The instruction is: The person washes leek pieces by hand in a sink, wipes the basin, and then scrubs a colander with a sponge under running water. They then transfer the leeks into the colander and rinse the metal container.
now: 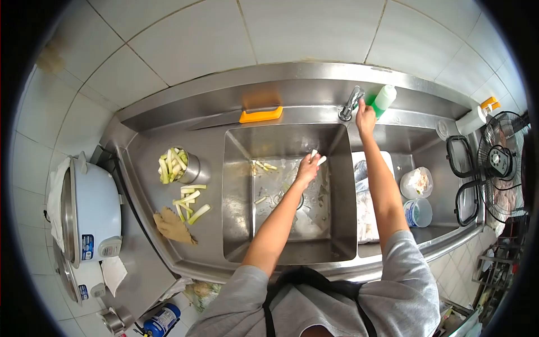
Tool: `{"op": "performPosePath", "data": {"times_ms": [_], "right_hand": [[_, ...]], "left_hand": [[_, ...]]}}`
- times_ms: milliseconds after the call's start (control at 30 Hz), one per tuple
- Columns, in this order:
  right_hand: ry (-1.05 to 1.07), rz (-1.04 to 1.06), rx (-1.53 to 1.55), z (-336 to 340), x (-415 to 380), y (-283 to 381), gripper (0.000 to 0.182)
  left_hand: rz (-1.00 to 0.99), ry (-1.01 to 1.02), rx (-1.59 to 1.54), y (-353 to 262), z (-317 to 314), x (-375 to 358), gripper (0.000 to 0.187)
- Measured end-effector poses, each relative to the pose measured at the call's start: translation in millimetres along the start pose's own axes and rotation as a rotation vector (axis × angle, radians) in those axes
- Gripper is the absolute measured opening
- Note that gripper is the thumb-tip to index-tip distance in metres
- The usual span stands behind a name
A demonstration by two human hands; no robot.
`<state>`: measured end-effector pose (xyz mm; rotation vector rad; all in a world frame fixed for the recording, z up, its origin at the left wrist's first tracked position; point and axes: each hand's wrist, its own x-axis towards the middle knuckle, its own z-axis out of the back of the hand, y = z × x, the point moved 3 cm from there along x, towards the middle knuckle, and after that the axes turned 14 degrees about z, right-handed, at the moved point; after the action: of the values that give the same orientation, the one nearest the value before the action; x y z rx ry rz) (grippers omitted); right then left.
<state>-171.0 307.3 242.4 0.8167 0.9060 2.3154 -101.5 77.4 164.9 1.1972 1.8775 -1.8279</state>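
My left hand (307,171) is closed around a short white vegetable stalk (321,160), over the steel sink basin (238,224). Up at the chrome faucet (351,103), my right hand (366,118) has its fingers closed at the handle side. A green-tinted bottle (385,99) stands just right of that hand. Loose pale scraps (266,166) and some water lie on the basin floor. On the counter to the left, a metal cup (192,169) lies tilted with cut pale-green stalks (172,164) in it, and more cut stalks (191,203) are beside it.
Behind the basin lies a knife with an orange handle (261,114). A brown cloth or pad (174,226) rests on the left counter near a rice cooker (96,205). The right basin holds a tray (365,208) and plastic tubs (416,182). A fan (498,157) stands far right.
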Motion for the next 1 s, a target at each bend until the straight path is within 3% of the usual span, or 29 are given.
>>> {"op": "performPosePath", "data": {"times_ms": [67, 100, 133, 300, 367, 433, 500, 567, 600, 633, 667, 733, 767, 867, 967, 1000], "right_hand": [[-0.048, 0.016, -0.056, 2.4, 17.3, 5.7, 0.055], [0.036, -0.012, -0.119, 0.6, 26.0, 5.1, 0.057], [0.120, -0.042, -0.182, -2.3, 31.5, 3.9, 0.060], [0.060, -0.062, -0.168, -17.6, 36.7, -14.5, 0.056], [0.166, -0.235, 0.179, -25.7, 37.5, -31.0, 0.054], [0.164, -0.195, 0.243, -21.6, 33.5, -26.2, 0.049], [0.116, -0.366, 0.689, -15.8, 8.4, -17.9, 0.042], [0.139, -0.073, 0.541, -13.6, -24.8, -25.7, 0.035], [0.204, -0.004, 0.495, -4.3, -56.6, -17.0, 0.030], [0.130, -0.013, 0.414, -9.6, -90.8, -15.5, 0.030], [0.173, 0.052, 0.469, -1.8, -123.4, 3.1, 0.030], [0.468, -0.211, 0.468, -37.5, -161.6, -20.3, 0.032], [0.457, -0.492, 0.819, -40.3, -168.8, -11.0, 0.031], [0.468, -0.528, 0.990, -50.6, -159.1, -3.2, 0.031], [0.504, -0.451, 0.959, -58.6, -136.0, -3.4, 0.029], [0.598, -0.374, 0.799, -58.2, -128.2, -2.8, 0.028]], "left_hand": [[-0.145, -0.042, 0.109, -9.5, -9.2, -0.3, 0.029], [-0.170, -0.055, 0.162, -12.7, -12.3, -0.9, 0.032], [-0.166, -0.056, 0.156, -14.2, -14.2, -1.8, 0.034], [-0.061, -0.017, 0.072, -26.2, -21.6, -9.6, 0.041], [-0.015, 0.067, -0.005, -25.2, -23.0, -10.9, 0.040], [-0.008, 0.081, -0.008, -25.8, -24.8, -9.7, 0.037], [-0.004, 0.099, -0.012, -26.0, -31.4, -10.0, 0.035], [-0.079, -0.026, -0.025, -30.1, -37.0, -12.1, 0.035], [-0.036, 0.011, 0.054, -31.9, -36.0, -10.0, 0.034], [-0.032, 0.015, 0.053, -25.0, -36.4, 6.7, 0.034], [-0.128, -0.047, 0.025, -11.9, -33.2, 34.1, 0.034], [-0.353, -0.182, -0.012, -15.1, -36.7, 35.3, 0.029], [-0.195, -0.146, -0.086, -18.3, -37.8, 24.3, 0.030], [-0.269, -0.277, -0.064, -10.7, -30.6, 50.7, 0.029], [-0.216, -0.240, -0.172, -22.6, -32.5, 50.4, 0.029], [-0.179, -0.213, -0.311, -18.0, -32.7, 65.0, 0.030]]}}
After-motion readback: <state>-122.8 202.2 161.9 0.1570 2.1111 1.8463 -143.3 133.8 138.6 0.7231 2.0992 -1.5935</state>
